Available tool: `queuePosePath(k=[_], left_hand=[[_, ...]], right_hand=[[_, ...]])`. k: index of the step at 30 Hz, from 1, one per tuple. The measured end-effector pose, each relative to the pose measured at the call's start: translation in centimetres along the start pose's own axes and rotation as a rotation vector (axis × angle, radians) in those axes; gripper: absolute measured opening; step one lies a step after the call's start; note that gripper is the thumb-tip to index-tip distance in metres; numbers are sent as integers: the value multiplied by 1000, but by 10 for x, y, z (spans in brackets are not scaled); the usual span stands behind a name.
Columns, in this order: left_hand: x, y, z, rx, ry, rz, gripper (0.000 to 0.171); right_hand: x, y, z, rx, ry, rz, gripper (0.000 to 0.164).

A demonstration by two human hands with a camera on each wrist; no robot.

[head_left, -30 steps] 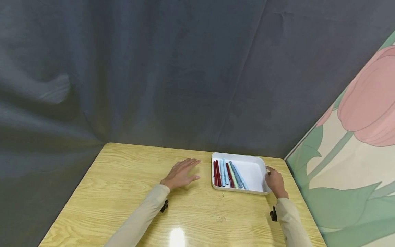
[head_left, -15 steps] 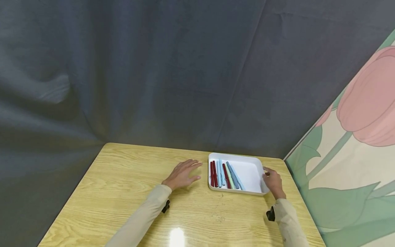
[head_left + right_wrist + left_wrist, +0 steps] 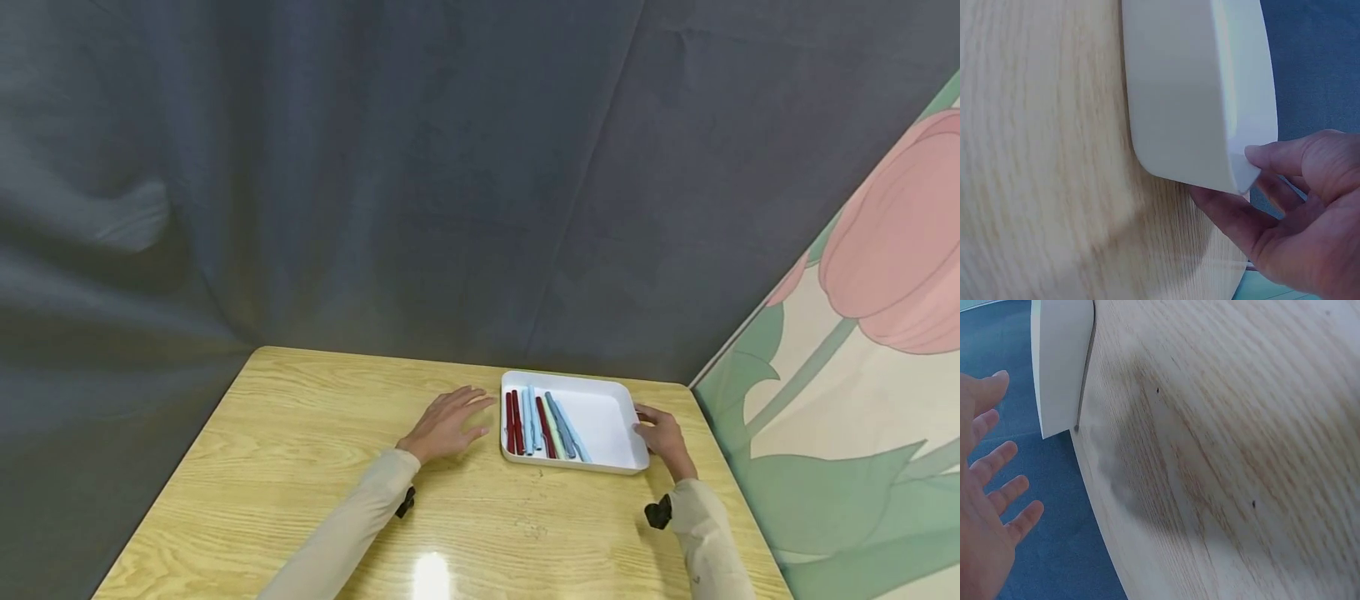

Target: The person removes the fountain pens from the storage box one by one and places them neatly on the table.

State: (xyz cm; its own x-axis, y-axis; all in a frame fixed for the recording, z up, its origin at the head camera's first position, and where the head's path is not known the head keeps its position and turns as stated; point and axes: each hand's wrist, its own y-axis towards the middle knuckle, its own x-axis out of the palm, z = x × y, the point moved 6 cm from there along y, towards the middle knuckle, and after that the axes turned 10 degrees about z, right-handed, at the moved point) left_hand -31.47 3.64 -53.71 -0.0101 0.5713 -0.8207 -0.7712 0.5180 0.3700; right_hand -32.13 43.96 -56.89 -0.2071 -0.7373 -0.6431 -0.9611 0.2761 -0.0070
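Observation:
A white shallow tray [image 3: 611, 421] lies near the table's back edge. In its left half are several slim rods: dark red ones [image 3: 510, 425], light blue ones [image 3: 527, 425], a pale green one [image 3: 554, 429] and a grey-blue one [image 3: 561, 427]. My right hand [image 3: 662, 437] grips the tray's right end. The right wrist view shows the thumb over the rim [image 3: 1244, 172] and fingers against the outer wall. Just left of the tray, my left hand [image 3: 447, 423] is held with fingers spread, holding nothing. In the left wrist view its fingertips [image 3: 1017, 481] point toward the tray's side.
The wood-grain table [image 3: 315, 450] extends to the left and in front of the tray. A dark curtain [image 3: 420, 183] hangs right behind its back edge. On the right stands a panel with a tulip pattern [image 3: 885, 375].
The tray and its rods have slid left across the table, with my right hand moving along at its right end. My left hand has shifted slightly right, so the gap between has narrowed.

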Motion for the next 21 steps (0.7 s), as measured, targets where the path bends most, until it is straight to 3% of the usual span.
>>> queuePosePath(k=[10, 21], left_hand=[[1, 2, 0, 1, 31, -3, 54], [3, 3, -1, 22, 28, 6, 53]], right_hand=[[4, -2, -8, 50, 68, -67, 53], [4, -2, -4, 107, 63, -31, 52]])
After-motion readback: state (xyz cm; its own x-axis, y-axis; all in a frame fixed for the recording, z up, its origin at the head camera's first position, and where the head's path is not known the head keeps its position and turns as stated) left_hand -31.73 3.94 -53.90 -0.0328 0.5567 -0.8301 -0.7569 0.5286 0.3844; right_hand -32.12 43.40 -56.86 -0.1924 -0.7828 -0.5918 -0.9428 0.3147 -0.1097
